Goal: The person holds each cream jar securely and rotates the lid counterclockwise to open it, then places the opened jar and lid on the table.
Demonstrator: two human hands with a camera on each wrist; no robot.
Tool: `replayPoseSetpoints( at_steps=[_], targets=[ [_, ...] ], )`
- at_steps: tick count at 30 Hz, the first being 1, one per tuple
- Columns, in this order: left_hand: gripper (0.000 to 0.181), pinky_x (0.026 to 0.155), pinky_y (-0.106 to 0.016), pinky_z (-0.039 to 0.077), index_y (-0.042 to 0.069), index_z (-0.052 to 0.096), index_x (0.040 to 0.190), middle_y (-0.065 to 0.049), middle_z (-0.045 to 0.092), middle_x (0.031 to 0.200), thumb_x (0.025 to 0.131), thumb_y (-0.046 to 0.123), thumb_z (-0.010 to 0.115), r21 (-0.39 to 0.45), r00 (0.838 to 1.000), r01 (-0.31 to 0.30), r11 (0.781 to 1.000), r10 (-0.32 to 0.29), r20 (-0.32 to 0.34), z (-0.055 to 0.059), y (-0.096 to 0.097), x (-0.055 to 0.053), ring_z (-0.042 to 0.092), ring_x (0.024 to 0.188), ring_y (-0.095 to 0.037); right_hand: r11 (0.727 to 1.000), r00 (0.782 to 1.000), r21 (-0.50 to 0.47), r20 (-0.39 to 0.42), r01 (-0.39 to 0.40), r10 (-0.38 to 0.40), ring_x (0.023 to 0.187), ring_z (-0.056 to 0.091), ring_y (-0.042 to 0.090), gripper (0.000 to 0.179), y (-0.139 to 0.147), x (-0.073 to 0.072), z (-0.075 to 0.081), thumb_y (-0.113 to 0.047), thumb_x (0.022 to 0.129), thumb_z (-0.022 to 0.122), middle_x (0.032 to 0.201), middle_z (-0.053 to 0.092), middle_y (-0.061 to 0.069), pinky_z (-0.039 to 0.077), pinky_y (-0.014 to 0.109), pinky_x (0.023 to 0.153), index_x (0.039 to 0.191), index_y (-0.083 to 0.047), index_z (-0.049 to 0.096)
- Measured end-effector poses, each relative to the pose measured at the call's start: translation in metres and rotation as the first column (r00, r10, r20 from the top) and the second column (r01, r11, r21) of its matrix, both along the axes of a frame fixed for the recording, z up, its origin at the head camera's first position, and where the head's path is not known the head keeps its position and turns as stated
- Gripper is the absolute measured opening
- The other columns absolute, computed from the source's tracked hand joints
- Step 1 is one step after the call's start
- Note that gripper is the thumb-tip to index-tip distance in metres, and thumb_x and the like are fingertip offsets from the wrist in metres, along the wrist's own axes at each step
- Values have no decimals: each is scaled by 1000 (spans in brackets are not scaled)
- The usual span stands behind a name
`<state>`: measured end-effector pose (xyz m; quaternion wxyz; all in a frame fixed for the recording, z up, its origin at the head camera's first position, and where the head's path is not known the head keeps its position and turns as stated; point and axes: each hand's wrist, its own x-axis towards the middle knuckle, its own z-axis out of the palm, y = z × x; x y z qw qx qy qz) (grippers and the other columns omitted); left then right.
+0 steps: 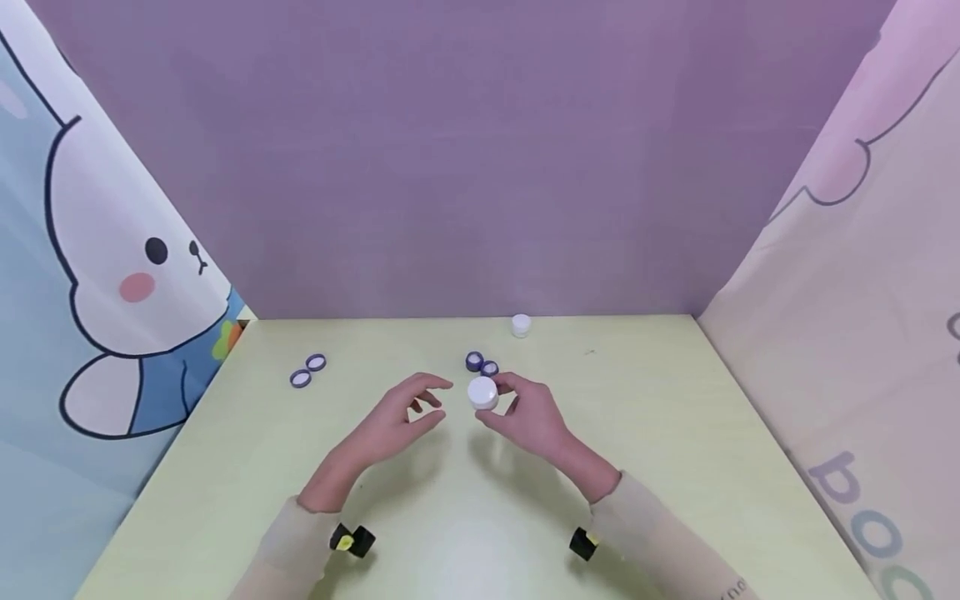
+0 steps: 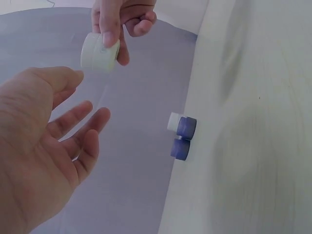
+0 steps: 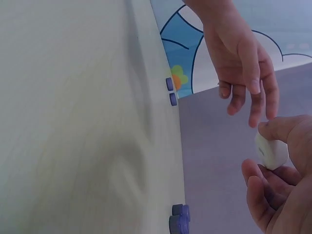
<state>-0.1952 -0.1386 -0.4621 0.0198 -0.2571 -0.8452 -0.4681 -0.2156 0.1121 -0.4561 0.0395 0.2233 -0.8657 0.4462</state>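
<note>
My right hand (image 1: 531,417) pinches a small round white jar (image 1: 482,392) between thumb and fingers, up above the table. The left wrist view shows the jar (image 2: 99,53) from its side; in the right wrist view part of it (image 3: 271,150) is behind the fingers. Just left of it, my left hand (image 1: 399,418) hovers with fingers loosely spread and nothing in them. Beyond the right hand, two small purple jars (image 1: 474,361) stand side by side on the table. A second white jar (image 1: 521,325) stands near the back edge.
Two purple ring-like lids (image 1: 301,379) lie together at the left of the pale table (image 1: 660,467). A purple panel (image 1: 480,167) rises behind the back edge. Printed cloths hang at both sides, the left one with a cartoon rabbit (image 1: 135,233).
</note>
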Motion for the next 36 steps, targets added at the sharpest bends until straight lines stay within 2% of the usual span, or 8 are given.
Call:
replayPoseSetpoints(
  at_steps=[7,10,14,17,20,24,30,36],
  targets=[
    [40,83,-49,48,26,55,132,11,54,126,94,22,68,7,1000,13,1000,-13,1,-1,3,0,62,104,-22,999,999,28,-36,-20,21,58,59,16,40,-3,4,-1,-22,76,84,97,68,-3,49,25,52,110,-10,66],
    [42,82,-44,49,25,54,133,11,54,126,93,24,68,-14,999,23,1000,-24,-22,1,3,0,62,104,-18,999,998,46,-60,-25,28,56,57,13,39,-4,5,-1,-21,75,85,95,67,-4,49,24,51,109,-11,67],
    [45,81,-37,49,27,55,133,13,54,126,91,24,71,-38,997,5,999,-8,-71,8,2,-3,60,102,-7,996,995,79,-93,-38,45,53,54,6,39,-7,1,2,-22,76,84,95,66,-6,48,23,51,109,-13,66],
    [47,81,-36,49,25,55,133,8,55,126,90,25,73,-37,995,17,999,-20,-94,12,3,-6,59,102,-8,995,994,93,-104,-34,43,52,52,4,38,-9,0,4,-22,76,84,93,65,-6,48,23,50,108,-14,66],
    [48,80,-38,49,21,57,133,4,57,125,88,26,74,-29,995,44,999,-46,-90,13,4,-7,61,102,-14,993,994,106,-96,-43,54,52,52,4,38,-11,2,5,-22,76,84,93,64,-5,48,23,50,108,-14,66],
    [48,80,-40,49,18,58,131,9,58,121,87,26,75,-26,995,61,998,-63,-76,11,4,-6,62,101,-19,991,992,114,-95,-68,79,55,54,6,39,-17,6,5,-24,76,84,94,64,-5,48,23,52,110,-13,67],
    [46,79,-44,49,17,60,129,12,59,117,86,25,76,-23,994,69,997,-70,-87,12,7,-6,61,100,-20,990,990,128,-122,-58,74,55,53,4,40,-17,7,3,-23,76,84,95,64,-7,48,22,52,112,-14,67],
    [46,78,-39,49,18,61,128,12,60,117,86,28,76,-34,993,73,997,-76,-88,13,7,-5,62,100,-21,988,989,135,-119,-73,89,53,52,2,39,-16,4,2,-24,77,83,96,65,-7,48,22,52,111,-15,67]
  ],
)
